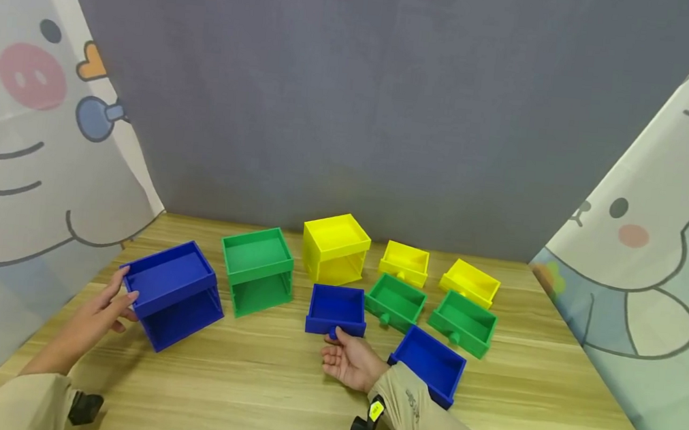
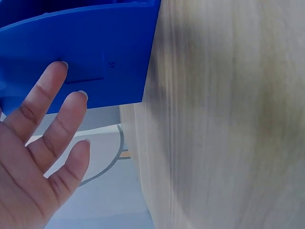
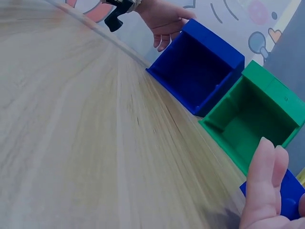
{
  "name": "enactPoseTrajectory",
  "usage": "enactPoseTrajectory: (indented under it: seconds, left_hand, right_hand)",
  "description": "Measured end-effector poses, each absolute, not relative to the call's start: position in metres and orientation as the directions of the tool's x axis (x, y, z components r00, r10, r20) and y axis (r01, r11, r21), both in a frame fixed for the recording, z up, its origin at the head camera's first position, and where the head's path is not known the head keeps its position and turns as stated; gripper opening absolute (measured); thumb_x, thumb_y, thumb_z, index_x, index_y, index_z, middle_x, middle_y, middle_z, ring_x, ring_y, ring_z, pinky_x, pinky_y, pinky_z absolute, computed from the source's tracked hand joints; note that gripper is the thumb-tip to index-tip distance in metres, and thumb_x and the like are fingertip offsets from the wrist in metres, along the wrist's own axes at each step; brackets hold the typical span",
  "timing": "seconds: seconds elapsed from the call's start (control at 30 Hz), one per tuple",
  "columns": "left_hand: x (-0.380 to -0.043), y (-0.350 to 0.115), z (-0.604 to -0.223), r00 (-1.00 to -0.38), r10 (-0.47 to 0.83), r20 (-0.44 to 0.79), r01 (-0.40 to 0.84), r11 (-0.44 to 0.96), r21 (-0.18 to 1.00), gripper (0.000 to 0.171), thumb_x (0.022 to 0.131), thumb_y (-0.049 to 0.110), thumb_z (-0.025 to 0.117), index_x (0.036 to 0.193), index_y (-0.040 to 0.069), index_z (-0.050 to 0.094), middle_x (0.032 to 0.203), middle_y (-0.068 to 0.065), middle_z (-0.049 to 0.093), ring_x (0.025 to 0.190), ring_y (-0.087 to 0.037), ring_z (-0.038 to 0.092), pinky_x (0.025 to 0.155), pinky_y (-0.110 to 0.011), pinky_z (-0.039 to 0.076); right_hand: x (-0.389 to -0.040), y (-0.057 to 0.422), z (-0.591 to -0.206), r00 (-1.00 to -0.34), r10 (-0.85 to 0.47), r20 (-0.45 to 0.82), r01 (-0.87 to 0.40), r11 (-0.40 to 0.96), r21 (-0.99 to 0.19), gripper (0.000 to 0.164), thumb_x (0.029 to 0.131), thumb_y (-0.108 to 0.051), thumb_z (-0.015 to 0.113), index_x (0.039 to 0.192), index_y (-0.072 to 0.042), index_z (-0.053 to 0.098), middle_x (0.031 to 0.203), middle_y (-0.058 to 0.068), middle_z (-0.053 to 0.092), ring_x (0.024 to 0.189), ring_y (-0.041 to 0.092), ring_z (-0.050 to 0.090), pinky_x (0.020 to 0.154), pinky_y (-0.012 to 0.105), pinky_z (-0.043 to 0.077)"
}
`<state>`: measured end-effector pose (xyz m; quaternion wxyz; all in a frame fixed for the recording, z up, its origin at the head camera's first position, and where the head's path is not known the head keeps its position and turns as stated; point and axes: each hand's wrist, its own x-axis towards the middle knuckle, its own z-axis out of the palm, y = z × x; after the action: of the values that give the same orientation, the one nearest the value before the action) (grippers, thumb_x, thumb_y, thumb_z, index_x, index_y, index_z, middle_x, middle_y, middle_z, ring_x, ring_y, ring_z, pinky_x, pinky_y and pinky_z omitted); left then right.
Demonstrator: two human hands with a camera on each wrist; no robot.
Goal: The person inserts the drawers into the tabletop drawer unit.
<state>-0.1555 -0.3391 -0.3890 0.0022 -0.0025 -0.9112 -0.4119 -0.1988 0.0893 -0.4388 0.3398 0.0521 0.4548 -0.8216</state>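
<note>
My left hand point(image 1: 95, 319) touches the left side of a blue cabinet shell point(image 1: 180, 293), which has a shallow tray top and an open front. Seen from the left wrist, its fingers point(image 2: 66, 121) are spread and fairly straight against the blue side wall. My right hand point(image 1: 353, 360) pinches the round knob of a small blue drawer point(image 1: 336, 310) between thumb and finger, palm turned up. That drawer sits upright on the table, just in front of the yellow shell. Under my right forearm, a second blue drawer point(image 1: 430, 362) is partly hidden by the sleeve.
A green shell point(image 1: 257, 262) and a yellow shell point(image 1: 336, 238) stand behind, both with open fronts. Two green drawers point(image 1: 396, 301) and two yellow drawers point(image 1: 405, 258) lie to the right. A grey curtain point(image 1: 354, 106) hangs at the table's back, with printed cloth on both sides.
</note>
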Motion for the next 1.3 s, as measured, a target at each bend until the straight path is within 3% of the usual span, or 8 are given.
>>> enactPoseTrajectory:
  seconds: [0.23,0.5,0.63,0.83,1.1,1.3]
  left_hand:
    - [-0.157,-0.339,-0.390,-1.000,-0.005,-0.003,-0.006,0.653,0.757,0.071,0.105,0.035,0.031,0.151,0.006,-0.014,0.094,-0.015,0.064,0.077,-0.020,0.060,0.065,-0.030,0.048]
    - [-0.157,-0.339,-0.395,-1.000,-0.023,0.011,-0.006,0.643,0.766,0.071,0.105,0.037,0.031,0.151,0.007,-0.013,0.091,-0.015,0.064,0.074,-0.019,0.060,0.064,-0.027,0.048]
    - [-0.158,-0.339,-0.397,-0.999,-0.027,0.042,0.015,0.645,0.764,0.070,0.105,0.034,0.032,0.151,0.005,-0.012,0.090,-0.015,0.065,0.072,-0.013,0.060,0.062,-0.027,0.048]
    - [-0.159,-0.340,-0.399,-0.996,-0.014,0.089,0.058,0.655,0.754,0.067,0.106,0.029,0.031,0.151,0.002,-0.009,0.086,-0.016,0.066,0.070,-0.002,0.058,0.059,-0.027,0.049]
    - [-0.158,-0.339,-0.402,-0.993,0.007,0.119,0.093,0.668,0.739,0.065,0.106,0.026,0.030,0.151,0.001,-0.009,0.089,-0.018,0.066,0.070,-0.002,0.059,0.058,-0.028,0.048]
    - [-0.159,-0.339,-0.401,-0.995,0.012,0.101,0.084,0.661,0.746,0.066,0.106,0.028,0.029,0.151,0.002,-0.011,0.090,-0.018,0.065,0.071,-0.004,0.059,0.058,-0.028,0.048]
  right_hand:
    - [-0.200,0.089,-0.437,-0.766,-0.499,-0.407,0.603,-0.335,-0.724,0.035,0.107,-0.022,0.026,0.089,-0.009,0.052,0.065,-0.002,0.061,0.055,0.004,0.057,0.056,0.018,0.052]
    - [-0.197,0.086,-0.441,-0.823,-0.426,-0.376,0.525,-0.317,-0.789,0.034,0.107,-0.016,0.026,0.084,-0.010,0.050,0.066,-0.004,0.053,0.052,0.000,0.051,0.058,0.017,0.051]
    - [-0.195,0.086,-0.441,-0.840,-0.414,-0.350,0.489,-0.301,-0.818,0.033,0.107,-0.013,0.027,0.084,-0.009,0.050,0.066,-0.005,0.049,0.049,-0.003,0.049,0.058,0.017,0.051]
    - [-0.190,0.087,-0.439,-0.829,-0.445,-0.339,0.466,-0.212,-0.859,0.031,0.106,-0.012,0.031,0.084,-0.008,0.053,0.064,-0.007,0.051,0.046,-0.004,0.046,0.054,0.017,0.051]
    - [-0.182,0.084,-0.436,-0.820,-0.446,-0.359,0.434,-0.075,-0.898,0.027,0.105,-0.011,0.037,0.085,-0.007,0.054,0.064,-0.005,0.054,0.046,-0.003,0.046,0.053,0.018,0.052]
    - [-0.177,0.084,-0.432,-0.793,-0.472,-0.385,0.419,0.037,-0.907,0.024,0.103,-0.012,0.041,0.088,-0.003,0.057,0.060,-0.005,0.050,0.045,-0.002,0.043,0.048,0.014,0.045]
